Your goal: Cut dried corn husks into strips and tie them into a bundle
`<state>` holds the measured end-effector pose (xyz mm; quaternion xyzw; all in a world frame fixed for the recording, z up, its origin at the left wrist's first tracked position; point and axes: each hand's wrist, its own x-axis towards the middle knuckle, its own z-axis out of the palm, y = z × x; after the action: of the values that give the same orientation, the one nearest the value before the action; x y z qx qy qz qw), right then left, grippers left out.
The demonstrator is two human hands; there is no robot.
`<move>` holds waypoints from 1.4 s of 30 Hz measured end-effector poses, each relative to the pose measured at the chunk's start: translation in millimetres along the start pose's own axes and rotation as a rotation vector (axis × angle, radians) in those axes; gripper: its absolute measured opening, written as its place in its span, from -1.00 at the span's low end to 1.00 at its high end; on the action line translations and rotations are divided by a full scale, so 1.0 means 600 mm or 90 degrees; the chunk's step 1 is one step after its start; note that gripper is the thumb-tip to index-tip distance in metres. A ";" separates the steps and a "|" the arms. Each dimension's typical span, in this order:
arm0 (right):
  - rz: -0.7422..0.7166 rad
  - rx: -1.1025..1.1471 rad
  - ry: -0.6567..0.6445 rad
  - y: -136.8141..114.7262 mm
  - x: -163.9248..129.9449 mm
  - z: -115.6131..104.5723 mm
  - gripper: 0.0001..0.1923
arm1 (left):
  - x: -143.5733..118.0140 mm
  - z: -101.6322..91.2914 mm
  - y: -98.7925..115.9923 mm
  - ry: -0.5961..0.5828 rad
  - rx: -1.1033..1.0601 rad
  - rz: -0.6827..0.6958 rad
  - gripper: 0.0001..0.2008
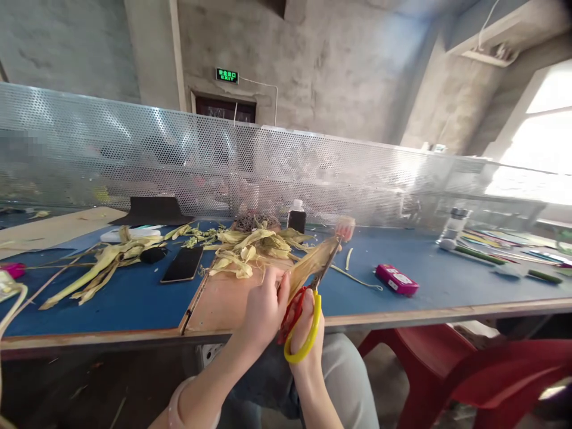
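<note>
Husk strip held by left hand; right hand apparently scissoring it.

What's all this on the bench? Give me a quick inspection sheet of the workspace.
Surface: blue table with a bare wooden board.
Job's things: dried husk strip; scissors with red and yellow handles.
Clutter: husk pile, phone, pink box, dark bottle.
Hands: left hand holds the strip; right hand grips the scissors.
Cables: nothing seen on the table.
Surroundings: perforated metal screen, exit sign, red chair.
</note>
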<state>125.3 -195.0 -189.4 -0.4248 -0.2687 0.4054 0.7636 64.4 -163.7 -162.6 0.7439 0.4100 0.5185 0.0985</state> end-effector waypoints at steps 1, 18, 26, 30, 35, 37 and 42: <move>-0.009 0.006 -0.005 -0.002 0.000 0.003 -0.54 | 0.002 -0.003 0.000 0.000 -0.004 0.004 -0.85; 0.024 0.103 -0.017 -0.041 -0.019 -0.001 -0.52 | 0.041 -0.059 -0.006 -0.121 0.029 0.103 -0.82; 0.093 0.196 -0.140 -0.092 -0.055 -0.043 -0.47 | 0.049 -0.074 0.011 -0.194 -0.011 0.109 -0.82; 0.109 0.204 -0.125 -0.101 -0.054 -0.061 -0.46 | 0.053 -0.074 0.017 -0.183 0.013 0.157 -0.82; 0.093 0.167 -0.096 -0.090 -0.039 -0.067 -0.48 | 0.066 -0.071 0.017 -0.201 0.012 0.167 -0.83; 0.087 0.150 -0.091 -0.085 -0.032 -0.070 -0.48 | 0.071 -0.072 0.015 -0.214 -0.002 0.142 -0.84; 0.082 0.156 -0.132 -0.078 -0.017 -0.081 -0.50 | 0.070 -0.080 0.016 -0.250 0.000 0.108 -0.82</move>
<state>174.8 -239.0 -173.2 -0.3005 -0.2667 0.5249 0.7504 33.7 -153.3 -106.7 0.8623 0.3189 0.3703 0.1327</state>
